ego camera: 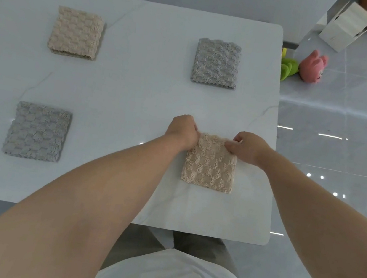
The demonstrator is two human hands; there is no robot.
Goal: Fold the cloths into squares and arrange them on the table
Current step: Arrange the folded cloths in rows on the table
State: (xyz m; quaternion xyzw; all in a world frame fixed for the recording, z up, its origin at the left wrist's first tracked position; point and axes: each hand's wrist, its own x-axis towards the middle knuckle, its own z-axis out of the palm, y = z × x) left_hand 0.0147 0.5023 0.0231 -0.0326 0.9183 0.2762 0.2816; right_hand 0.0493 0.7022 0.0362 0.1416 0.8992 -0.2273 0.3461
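With its scalloped edge pointing away, the folded beige textured cloth (209,164) lies flat and nearly square on the white marble table (137,88), left hand (182,130) and right hand (248,149) pinching its far corners.

You face a far beige cloth (76,33) and a near beige cloth (209,167), a far grey cloth (216,63) and a near grey cloth (37,131), all shell-patterned. Your table (137,88) is white, faintly grey-veined.
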